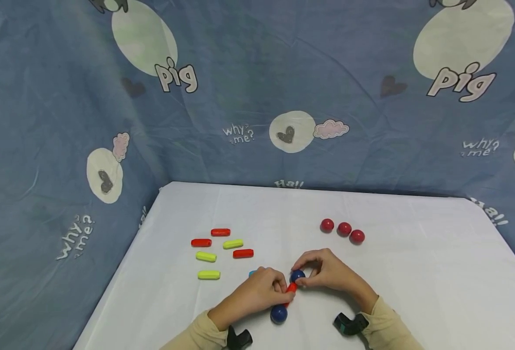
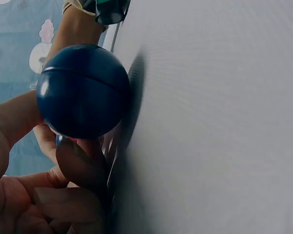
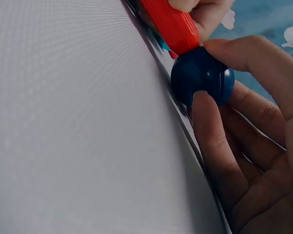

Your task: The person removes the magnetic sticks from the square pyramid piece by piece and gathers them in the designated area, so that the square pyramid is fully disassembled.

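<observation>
My left hand pinches a short red rod between thumb and fingers, low over the table. At the rod's near end sits a blue ball, which fills much of the left wrist view. My right hand pinches a second blue ball at the rod's far end. In the right wrist view the red rod's tip meets that ball's surface. A bit of a light-blue piece shows behind the left hand, mostly hidden by it.
Red rods and yellow-green rods lie scattered at the left of the white table. Three dark red balls rest at the back right. A blue printed cloth hangs behind the table.
</observation>
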Demonstrator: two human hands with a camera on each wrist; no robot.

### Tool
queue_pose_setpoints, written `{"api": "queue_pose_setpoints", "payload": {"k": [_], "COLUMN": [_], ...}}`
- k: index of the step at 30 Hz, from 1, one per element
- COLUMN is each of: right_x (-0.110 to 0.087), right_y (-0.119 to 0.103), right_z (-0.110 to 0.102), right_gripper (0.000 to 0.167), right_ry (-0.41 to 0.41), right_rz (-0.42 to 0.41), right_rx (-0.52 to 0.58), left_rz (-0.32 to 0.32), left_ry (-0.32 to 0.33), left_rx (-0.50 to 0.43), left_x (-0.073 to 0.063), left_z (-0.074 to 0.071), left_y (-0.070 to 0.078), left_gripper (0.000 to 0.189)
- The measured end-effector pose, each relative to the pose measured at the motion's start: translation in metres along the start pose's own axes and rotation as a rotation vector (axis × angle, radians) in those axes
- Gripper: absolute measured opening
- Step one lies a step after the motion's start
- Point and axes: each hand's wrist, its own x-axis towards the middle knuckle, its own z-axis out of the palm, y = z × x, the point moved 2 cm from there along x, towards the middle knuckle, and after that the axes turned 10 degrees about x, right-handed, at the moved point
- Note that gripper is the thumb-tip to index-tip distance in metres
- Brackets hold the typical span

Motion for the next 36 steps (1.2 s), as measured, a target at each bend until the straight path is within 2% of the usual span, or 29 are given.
{"api": "queue_pose_setpoints", "payload": {"k": [4, 7, 10, 13, 15, 19, 23, 26, 32, 36], "right_x": [-0.002, -0.007, -0.012, -0.015, -0.016, -0.017, -0.017, -0.017, -0.017, -0.016], "right_y": [-0.002, -0.007, -0.015, -0.020, -0.021, -0.019, -0.016, -0.014, -0.015, -0.020], "right_z": [-0.009, -0.024, -0.038, -0.049, -0.053, -0.057, -0.057, -0.056, -0.055, -0.055], "right_gripper": [0.026, 0.028, 0.030, 0.031, 0.031, 0.031, 0.030, 0.031, 0.032, 0.030], "right_ry": [0.115, 0.290, 0.463, 0.582, 0.627, 0.644, 0.614, 0.604, 0.610, 0.634], "right_rz": [-0.035, -0.067, -0.100, -0.134, -0.131, -0.064, 0.039, 0.075, 0.038, -0.071], "right_rx": [-0.118, -0.186, -0.246, -0.389, -0.479, -0.593, -0.622, -0.614, -0.632, -0.639], "left_rz": [0.001, 0.008, 0.003, -0.002, -0.004, -0.001, 0.005, 0.013, 0.030, 0.050], "left_ry": [-0.039, -0.077, -0.084, -0.086, -0.090, -0.093, -0.097, -0.103, -0.118, -0.112], "left_rx": [-0.020, -0.068, -0.112, -0.144, -0.150, -0.155, -0.163, -0.173, -0.199, -0.237], "left_x": [-0.001, -0.003, -0.004, -0.004, -0.003, -0.003, -0.002, -0.002, -0.002, -0.002], "left_z": [0.001, 0.002, 0.002, 0.002, 0.002, 0.002, 0.002, 0.002, 0.002, 0.001], "left_y": [0.000, 0.000, 0.001, 0.001, 0.001, 0.001, 0.000, 0.000, -0.001, -0.001], "left_gripper": [0.025, 0.025, 0.024, 0.023, 0.022, 0.022, 0.022, 0.021, 0.020, 0.018]}}
